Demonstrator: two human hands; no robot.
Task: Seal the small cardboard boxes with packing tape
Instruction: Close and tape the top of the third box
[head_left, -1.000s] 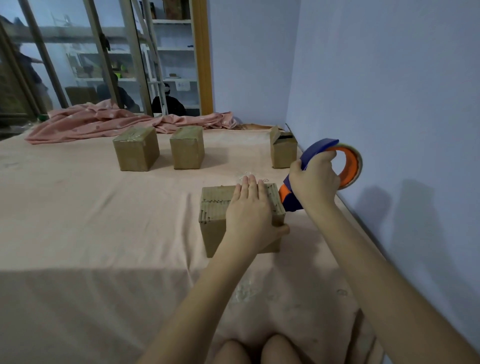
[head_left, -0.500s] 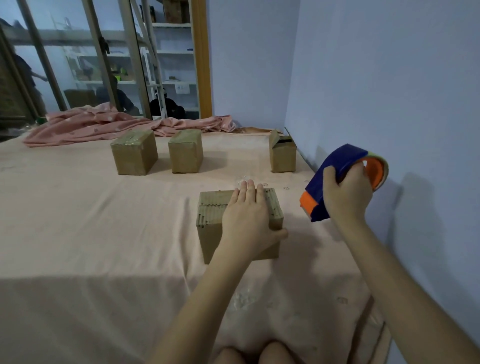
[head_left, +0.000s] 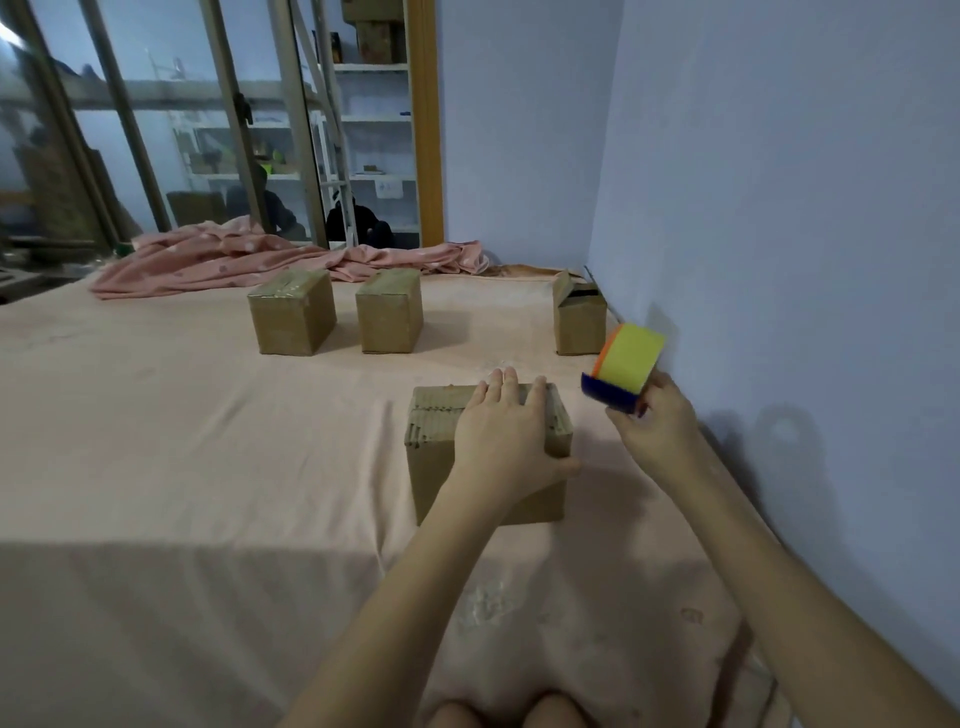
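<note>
Head view: we press our flat left hand (head_left: 506, 436) on the near box (head_left: 447, 457), right hand (head_left: 657, 428) gripping the tape dispenser (head_left: 623, 371) beside it, two far boxes (head_left: 293, 312) looking taped, corner box (head_left: 579, 319) unsealed.

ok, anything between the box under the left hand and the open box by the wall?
Nothing solid: head view shows only bare pink sheet between the near box and open box.

pink sheet (head_left: 182, 467) | crumpled pink cloth (head_left: 218, 257) | shelves (head_left: 371, 119)
</note>
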